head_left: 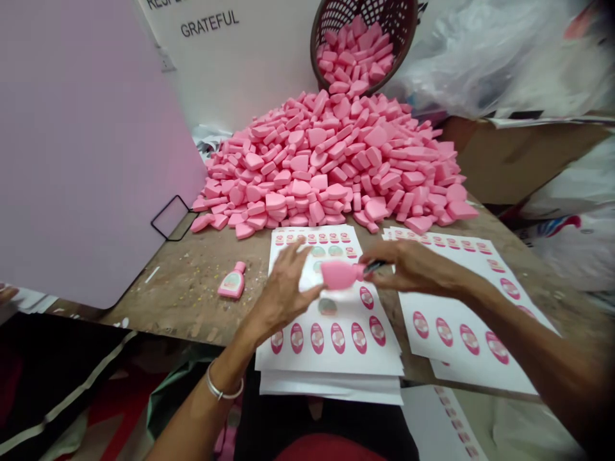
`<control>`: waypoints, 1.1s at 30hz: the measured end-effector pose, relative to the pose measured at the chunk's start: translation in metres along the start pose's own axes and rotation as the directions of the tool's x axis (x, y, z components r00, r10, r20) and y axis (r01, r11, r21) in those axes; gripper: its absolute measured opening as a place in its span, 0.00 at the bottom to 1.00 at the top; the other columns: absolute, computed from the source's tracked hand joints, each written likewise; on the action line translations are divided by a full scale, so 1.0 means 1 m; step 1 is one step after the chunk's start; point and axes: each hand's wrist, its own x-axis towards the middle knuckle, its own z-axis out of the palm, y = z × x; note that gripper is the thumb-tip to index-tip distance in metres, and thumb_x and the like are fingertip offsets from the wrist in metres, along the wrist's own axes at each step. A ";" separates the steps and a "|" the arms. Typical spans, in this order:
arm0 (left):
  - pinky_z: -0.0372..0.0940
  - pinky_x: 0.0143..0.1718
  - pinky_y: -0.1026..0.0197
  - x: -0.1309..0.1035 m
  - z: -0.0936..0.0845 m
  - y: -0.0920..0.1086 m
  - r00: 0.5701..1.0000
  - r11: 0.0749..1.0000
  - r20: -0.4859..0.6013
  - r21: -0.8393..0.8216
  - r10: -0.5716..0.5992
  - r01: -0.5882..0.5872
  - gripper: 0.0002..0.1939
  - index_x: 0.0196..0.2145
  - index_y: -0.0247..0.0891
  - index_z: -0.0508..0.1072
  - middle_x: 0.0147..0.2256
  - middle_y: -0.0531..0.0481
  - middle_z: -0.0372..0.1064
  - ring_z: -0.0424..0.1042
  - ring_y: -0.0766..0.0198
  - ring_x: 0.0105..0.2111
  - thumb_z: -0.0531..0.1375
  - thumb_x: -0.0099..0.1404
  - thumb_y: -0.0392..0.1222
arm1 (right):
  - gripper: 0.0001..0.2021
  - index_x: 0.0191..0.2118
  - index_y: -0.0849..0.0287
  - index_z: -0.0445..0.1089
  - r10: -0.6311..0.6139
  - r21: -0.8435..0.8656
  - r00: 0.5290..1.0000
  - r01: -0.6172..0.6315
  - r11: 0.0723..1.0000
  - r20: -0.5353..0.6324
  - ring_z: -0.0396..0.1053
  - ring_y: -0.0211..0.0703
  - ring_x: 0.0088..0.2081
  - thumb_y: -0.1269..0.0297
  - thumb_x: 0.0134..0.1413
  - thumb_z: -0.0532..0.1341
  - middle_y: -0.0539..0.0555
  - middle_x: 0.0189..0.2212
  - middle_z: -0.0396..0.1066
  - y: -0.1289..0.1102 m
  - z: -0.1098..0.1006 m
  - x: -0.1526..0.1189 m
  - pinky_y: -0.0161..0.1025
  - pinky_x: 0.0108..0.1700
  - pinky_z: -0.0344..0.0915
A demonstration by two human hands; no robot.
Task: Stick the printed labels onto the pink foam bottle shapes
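Observation:
My right hand (pixel 401 264) grips a small pink bottle (pixel 339 274) by its neck end, and a slim dark tool (pixel 373 266) shows between the same fingers; its kind I cannot make out. The bottle lies sideways in the air over a stack of sticker sheets (pixel 331 358) printed with pink ovals and pale labels. To the left of the bottle is my left hand (pixel 287 288), fingers apart, its thumb tip close to the bottle's end; whether they touch I cannot tell. A labelled pink bottle (pixel 232 282) rests on the table farther left.
A large heap of pink bottles (pixel 331 153) covers the back of the table (pixel 182 307), spilling from a tipped brown basket (pixel 316 48). More sticker sheets (pixel 471 301) lie at right. A pale panel (pixel 96 160) stands left; a cardboard box (pixel 519 153) is behind at right.

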 end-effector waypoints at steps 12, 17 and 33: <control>0.64 0.20 0.65 -0.057 0.056 0.003 0.786 0.327 0.315 -0.781 -0.532 0.533 0.19 0.36 0.32 0.70 0.23 0.48 0.71 0.71 0.65 0.18 0.62 0.57 0.52 | 0.13 0.38 0.57 0.67 0.274 0.258 0.942 -0.220 0.941 -0.196 0.67 0.43 0.34 0.57 0.62 0.50 0.54 0.32 0.72 -0.037 0.107 -0.028 0.40 0.38 0.60; 0.68 0.23 0.64 -0.056 0.070 0.010 0.774 0.440 0.168 -0.740 -0.611 0.508 0.21 0.40 0.34 0.70 0.25 0.50 0.70 0.74 0.61 0.24 0.60 0.59 0.55 | 0.10 0.36 0.59 0.68 0.187 -0.023 0.909 -0.210 0.977 -0.374 0.66 0.44 0.36 0.61 0.62 0.53 0.55 0.31 0.71 -0.042 0.136 -0.032 0.41 0.40 0.55; 0.72 0.27 0.60 -0.055 0.075 0.007 0.792 0.414 0.216 -0.757 -0.571 0.505 0.21 0.44 0.36 0.67 0.29 0.51 0.70 0.76 0.60 0.25 0.58 0.60 0.55 | 0.08 0.29 0.57 0.65 0.205 0.101 0.874 -0.179 0.979 -0.440 0.66 0.42 0.31 0.58 0.53 0.60 0.52 0.26 0.70 -0.039 0.135 -0.022 0.42 0.39 0.58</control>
